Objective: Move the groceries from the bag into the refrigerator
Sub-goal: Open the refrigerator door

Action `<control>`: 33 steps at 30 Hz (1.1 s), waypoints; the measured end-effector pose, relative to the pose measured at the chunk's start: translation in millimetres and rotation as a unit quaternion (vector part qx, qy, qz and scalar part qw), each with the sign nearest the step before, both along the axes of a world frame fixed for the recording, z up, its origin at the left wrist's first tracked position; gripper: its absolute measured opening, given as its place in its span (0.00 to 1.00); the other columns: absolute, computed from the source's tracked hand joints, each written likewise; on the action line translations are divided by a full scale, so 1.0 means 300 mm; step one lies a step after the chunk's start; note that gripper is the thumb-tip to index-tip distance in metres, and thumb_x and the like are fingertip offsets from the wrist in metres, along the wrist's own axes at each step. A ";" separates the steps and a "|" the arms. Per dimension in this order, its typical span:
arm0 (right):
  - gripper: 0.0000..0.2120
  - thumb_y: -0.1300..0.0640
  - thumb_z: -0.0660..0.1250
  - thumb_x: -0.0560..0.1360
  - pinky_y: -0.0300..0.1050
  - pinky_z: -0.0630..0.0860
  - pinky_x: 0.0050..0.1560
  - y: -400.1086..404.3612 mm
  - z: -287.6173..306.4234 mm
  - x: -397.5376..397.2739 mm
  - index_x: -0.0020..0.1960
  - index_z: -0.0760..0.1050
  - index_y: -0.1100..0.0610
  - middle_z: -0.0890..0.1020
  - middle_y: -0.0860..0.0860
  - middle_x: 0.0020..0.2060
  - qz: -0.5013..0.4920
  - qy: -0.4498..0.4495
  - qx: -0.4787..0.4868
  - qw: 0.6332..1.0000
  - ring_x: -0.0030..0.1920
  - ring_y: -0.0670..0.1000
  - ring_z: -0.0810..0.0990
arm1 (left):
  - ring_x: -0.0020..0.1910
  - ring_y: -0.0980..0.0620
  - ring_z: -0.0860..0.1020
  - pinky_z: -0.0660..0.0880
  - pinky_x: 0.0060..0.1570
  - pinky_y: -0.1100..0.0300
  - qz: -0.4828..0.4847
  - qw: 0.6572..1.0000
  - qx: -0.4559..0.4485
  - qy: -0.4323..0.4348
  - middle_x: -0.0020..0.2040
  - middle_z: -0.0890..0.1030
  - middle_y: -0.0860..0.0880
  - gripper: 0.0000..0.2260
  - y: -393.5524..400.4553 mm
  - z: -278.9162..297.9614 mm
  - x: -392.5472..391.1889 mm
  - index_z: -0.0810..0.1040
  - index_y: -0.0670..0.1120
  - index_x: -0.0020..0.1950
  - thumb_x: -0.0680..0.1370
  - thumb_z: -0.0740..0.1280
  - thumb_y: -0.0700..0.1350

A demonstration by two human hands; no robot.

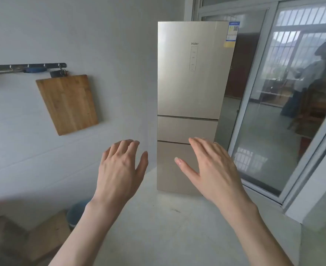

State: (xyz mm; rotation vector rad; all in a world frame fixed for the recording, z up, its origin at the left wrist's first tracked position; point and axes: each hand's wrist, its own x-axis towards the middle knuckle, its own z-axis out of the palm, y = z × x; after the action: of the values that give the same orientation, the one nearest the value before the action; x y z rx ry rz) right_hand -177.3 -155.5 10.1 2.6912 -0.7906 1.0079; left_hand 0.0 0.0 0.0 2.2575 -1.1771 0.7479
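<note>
A tall champagne-coloured refrigerator (191, 77) stands ahead against the white wall, with one large upper door and two lower drawers, all closed. My left hand (120, 169) is raised in front of me, left of the refrigerator's lower part, fingers relaxed and holding nothing. My right hand (210, 169) is held up in front of the bottom drawer, fingers straight and spread, empty. Neither hand touches the refrigerator. No grocery bag can be made out.
A wooden cutting board (68, 103) hangs from a metal hook rail (26, 67) on the left wall. A sliding glass door (285, 96) is right of the refrigerator. A blue bucket (77, 212) and brown boards (47, 239) sit on the floor at lower left.
</note>
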 end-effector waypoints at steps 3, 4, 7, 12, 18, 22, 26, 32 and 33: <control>0.32 0.33 0.54 0.81 0.51 0.74 0.66 -0.119 -0.017 0.052 0.70 0.74 0.57 0.80 0.52 0.64 -0.010 0.007 0.024 1.000 0.62 0.56 0.79 | 0.59 0.43 0.80 0.76 0.59 0.47 -0.005 1.000 -0.005 0.005 0.60 0.83 0.48 0.18 -0.124 -0.004 0.047 0.79 0.46 0.63 0.82 0.59 0.55; 0.32 0.34 0.54 0.81 0.51 0.74 0.66 -0.164 -0.022 0.070 0.71 0.74 0.57 0.80 0.52 0.64 -0.010 0.008 0.030 0.999 0.63 0.56 0.79 | 0.59 0.43 0.80 0.76 0.59 0.48 -0.005 1.000 0.001 0.007 0.60 0.83 0.48 0.18 -0.167 -0.005 0.063 0.79 0.46 0.63 0.82 0.59 0.55; 0.32 0.34 0.54 0.81 0.51 0.74 0.67 -0.310 -0.034 0.127 0.72 0.73 0.56 0.80 0.52 0.65 -0.007 0.001 0.037 0.999 0.65 0.56 0.78 | 0.60 0.43 0.80 0.76 0.59 0.48 -0.007 1.000 0.005 0.011 0.60 0.82 0.49 0.18 -0.300 -0.014 0.111 0.79 0.46 0.64 0.83 0.59 0.55; 0.32 0.34 0.53 0.81 0.52 0.73 0.69 -0.511 -0.036 0.219 0.73 0.71 0.56 0.79 0.52 0.66 0.006 0.008 0.034 0.999 0.66 0.56 0.77 | 0.60 0.44 0.79 0.75 0.59 0.49 0.000 1.000 0.001 0.004 0.61 0.82 0.49 0.18 -0.493 -0.026 0.185 0.79 0.46 0.64 0.83 0.59 0.56; 0.32 0.33 0.53 0.81 0.51 0.73 0.69 -0.678 -0.020 0.328 0.72 0.73 0.56 0.79 0.51 0.66 -0.001 0.014 0.034 0.999 0.66 0.55 0.77 | 0.59 0.44 0.80 0.75 0.59 0.49 0.010 1.000 0.004 0.003 0.61 0.82 0.49 0.18 -0.658 -0.020 0.295 0.79 0.46 0.64 0.83 0.59 0.56; 0.32 0.33 0.54 0.81 0.51 0.72 0.68 -0.780 -0.022 0.415 0.72 0.73 0.56 0.79 0.51 0.66 -0.004 0.009 0.040 0.999 0.65 0.55 0.78 | 0.58 0.43 0.80 0.76 0.58 0.48 0.005 1.000 -0.001 0.003 0.60 0.82 0.48 0.19 -0.766 -0.032 0.395 0.79 0.45 0.64 0.83 0.60 0.56; 0.33 0.33 0.53 0.81 0.51 0.73 0.68 -0.891 -0.034 0.542 0.72 0.72 0.56 0.80 0.52 0.66 -0.008 0.010 0.038 0.999 0.64 0.55 0.78 | 0.58 0.42 0.80 0.76 0.58 0.48 0.002 1.000 -0.008 0.008 0.60 0.82 0.48 0.19 -0.887 -0.051 0.525 0.79 0.45 0.64 0.82 0.60 0.56; 0.33 0.32 0.54 0.81 0.52 0.73 0.69 -1.048 -0.055 0.803 0.73 0.72 0.56 0.79 0.52 0.67 -0.008 0.012 0.050 0.999 0.66 0.55 0.77 | 0.57 0.42 0.80 0.76 0.58 0.48 0.001 1.000 -0.016 0.007 0.60 0.83 0.47 0.19 -1.048 -0.060 0.788 0.79 0.45 0.63 0.83 0.60 0.56; 0.33 0.32 0.54 0.81 0.52 0.73 0.69 -1.072 -0.057 0.850 0.73 0.72 0.55 0.79 0.51 0.67 -0.010 0.012 0.053 0.998 0.66 0.55 0.77 | 0.57 0.42 0.81 0.76 0.57 0.48 -0.001 1.000 -0.018 0.005 0.59 0.83 0.47 0.19 -1.078 -0.056 0.837 0.79 0.44 0.63 0.83 0.60 0.55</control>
State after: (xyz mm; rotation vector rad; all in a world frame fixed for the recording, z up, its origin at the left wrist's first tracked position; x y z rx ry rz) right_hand 77.9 -477.1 -6.9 2.7731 -0.8886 0.9540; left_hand 251.0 -323.3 -16.7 2.2283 -1.1521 0.7491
